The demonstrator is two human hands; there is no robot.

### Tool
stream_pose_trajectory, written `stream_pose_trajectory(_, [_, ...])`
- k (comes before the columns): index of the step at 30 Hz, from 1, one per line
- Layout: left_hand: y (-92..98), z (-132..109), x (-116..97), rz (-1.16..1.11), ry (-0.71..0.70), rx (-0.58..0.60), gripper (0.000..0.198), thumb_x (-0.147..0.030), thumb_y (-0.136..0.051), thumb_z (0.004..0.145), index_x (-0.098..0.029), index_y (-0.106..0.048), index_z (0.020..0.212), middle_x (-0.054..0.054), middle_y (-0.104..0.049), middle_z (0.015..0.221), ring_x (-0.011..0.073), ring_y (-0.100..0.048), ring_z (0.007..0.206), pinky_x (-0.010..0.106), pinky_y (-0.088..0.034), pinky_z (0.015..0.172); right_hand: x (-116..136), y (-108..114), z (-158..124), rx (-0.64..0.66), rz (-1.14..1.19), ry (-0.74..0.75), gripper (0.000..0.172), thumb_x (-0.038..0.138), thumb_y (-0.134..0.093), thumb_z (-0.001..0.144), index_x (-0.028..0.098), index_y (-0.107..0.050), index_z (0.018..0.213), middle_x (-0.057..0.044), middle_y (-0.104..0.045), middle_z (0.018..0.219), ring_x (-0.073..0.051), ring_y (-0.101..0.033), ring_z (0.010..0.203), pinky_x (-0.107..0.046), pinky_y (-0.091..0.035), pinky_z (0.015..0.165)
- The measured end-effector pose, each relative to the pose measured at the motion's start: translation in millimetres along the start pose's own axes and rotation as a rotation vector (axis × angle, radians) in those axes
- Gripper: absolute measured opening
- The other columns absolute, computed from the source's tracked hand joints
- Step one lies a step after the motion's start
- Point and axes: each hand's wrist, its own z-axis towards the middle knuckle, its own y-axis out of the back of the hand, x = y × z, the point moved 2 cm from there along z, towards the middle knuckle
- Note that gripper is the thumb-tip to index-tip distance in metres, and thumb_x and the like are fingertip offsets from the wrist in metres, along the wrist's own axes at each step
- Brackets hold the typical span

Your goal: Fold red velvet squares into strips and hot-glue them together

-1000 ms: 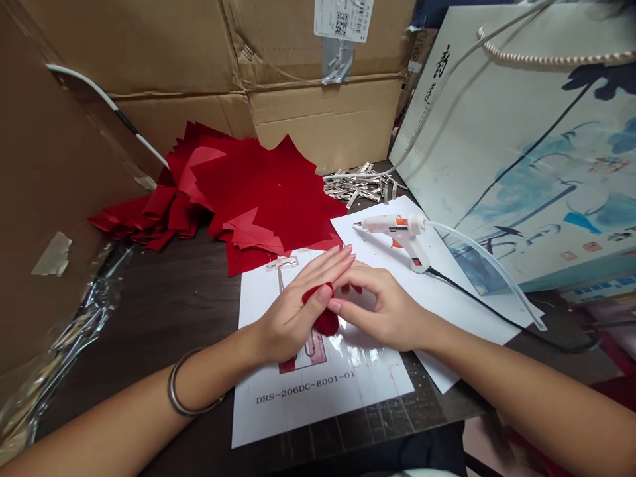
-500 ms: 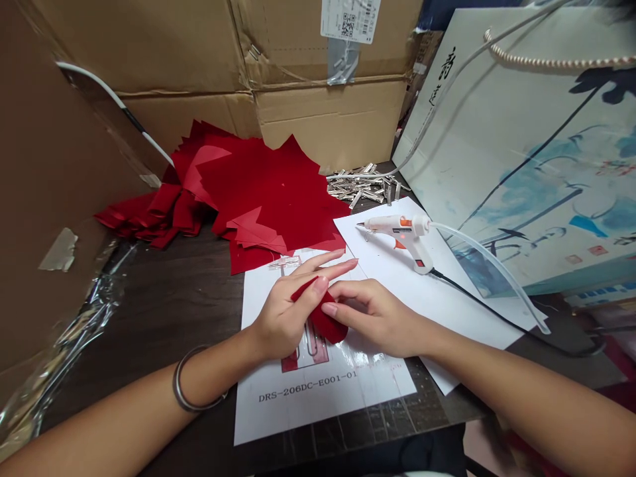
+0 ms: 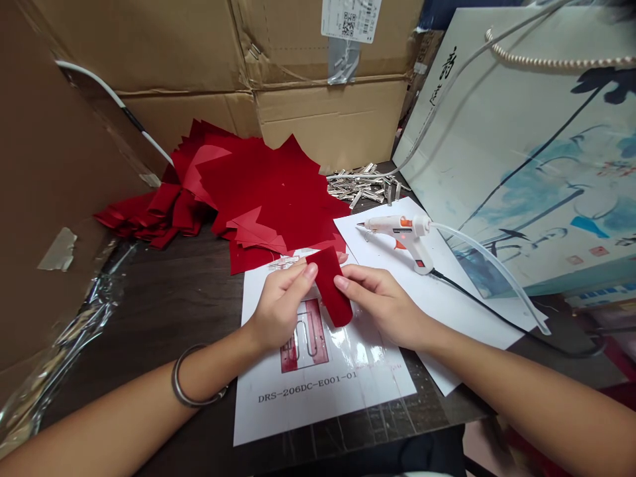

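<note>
"Where do your hands stand?"

"Your left fingers (image 3: 298,275) and right fingers (image 3: 354,281) close narrowly on a bent dark-red felt strip (image 3: 334,291), pinching it from both sides above a white printed paper sheet (image 3: 377,391)."

"And the next move?"

"It seems to call for a steady pinch; a white-and-orange hot-glue gun (image 3: 400,232) lies near your right hand (image 3: 385,308)."

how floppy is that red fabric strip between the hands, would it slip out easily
Probably floppy: the red felt-like fabric strip bends softly between the left hand and right hand. It looks thin, so likely very light. Its matte, napped surface seems more grippy than slippery.
</note>
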Motion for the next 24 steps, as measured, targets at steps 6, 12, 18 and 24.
stream_pose_trajectory(6, [-0.6,0.9,2.5,-0.110,0.013,-0.028,0.033,-0.035,-0.043,0.100,-0.021,-0.073,0.108,0.008,-0.069,0.119,0.0250,-0.058,0.121,0.042,-0.042,0.108,4.7,-1.3,-1.3,0.008,-0.010,-0.028,0.028,0.036,-0.056,0.093,0.016,-0.061,0.073,0.002,-0.054,0.069,-0.010,-0.047,0.065,-0.025,-0.041,0.065])
stream_pose_trajectory(12, [-0.6,0.0,-3.7,-0.032,0.041,-0.001,0.031,-0.037,-0.055,0.094,-0.021,-0.070,0.116,0.009,-0.065,0.126,0.0283,-0.058,0.121,0.045,-0.043,0.108,2.4,-4.5,-3.9,0.070,0.045,-0.109,0.027,0.038,-0.059,0.090,0.014,-0.065,0.079,-0.002,-0.066,0.073,-0.012,-0.059,0.065,-0.026,-0.047,0.062])
stream_pose_trajectory(18, [0.4,2.7,-2.4,-0.093,0.036,0.038,0.031,-0.036,-0.052,0.095,-0.022,-0.069,0.117,0.008,-0.068,0.121,0.0281,-0.060,0.118,0.046,-0.043,0.108,4.0,-9.3,-5.2,0.228,0.144,-0.238,0.022,0.035,-0.067,0.085,0.014,-0.065,0.079,-0.004,-0.071,0.073,-0.013,-0.066,0.064,-0.024,-0.049,0.058])
stream_pose_trajectory(24, [-3.6,1.3,-6.7,-0.106,0.075,0.229,0.037,-0.036,-0.040,0.100,-0.024,-0.066,0.124,0.006,-0.063,0.129,0.0261,-0.055,0.126,0.043,-0.043,0.109,4.6,-9.1,-7.1,0.352,0.023,-0.292,0.028,0.038,-0.057,0.091,0.012,-0.066,0.083,-0.007,-0.071,0.079,-0.012,-0.062,0.065,-0.023,-0.046,0.055])
